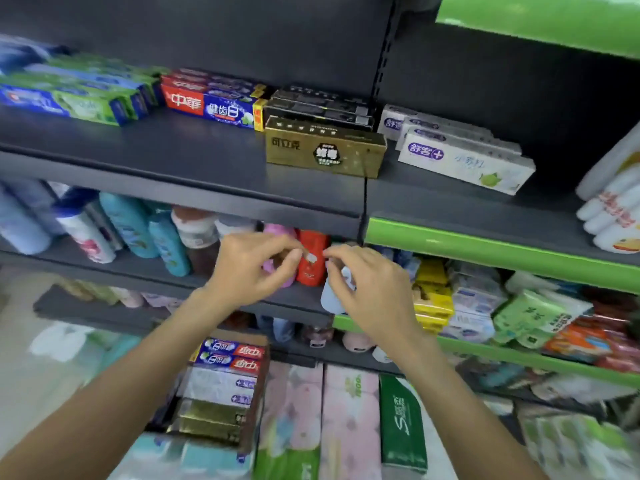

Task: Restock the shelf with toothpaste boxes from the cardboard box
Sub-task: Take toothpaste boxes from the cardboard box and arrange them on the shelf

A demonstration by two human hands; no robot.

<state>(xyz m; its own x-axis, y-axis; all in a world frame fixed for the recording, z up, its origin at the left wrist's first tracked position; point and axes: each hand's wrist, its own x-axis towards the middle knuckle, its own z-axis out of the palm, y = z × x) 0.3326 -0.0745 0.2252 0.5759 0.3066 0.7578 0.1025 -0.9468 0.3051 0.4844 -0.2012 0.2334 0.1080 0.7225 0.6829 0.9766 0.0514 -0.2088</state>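
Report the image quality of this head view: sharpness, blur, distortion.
Head view: sharpest at the gold toothpaste box on the dark grey shelf; left hand and right hand slightly soft; brown cardboard box and lower corners blurred; wide-angle bending tilts the green shelf edge; lighting even, no harsh glare.

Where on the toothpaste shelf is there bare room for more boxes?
Bare shelf lies in front of the green-blue boxes and red-blue boxes, left of the gold box. Some room also fronts the white boxes. The back rows are crowded.

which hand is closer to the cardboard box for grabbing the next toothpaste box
Left. The left hand hangs almost directly above the cardboard box; the right hand sits further right, both seemingly empty.
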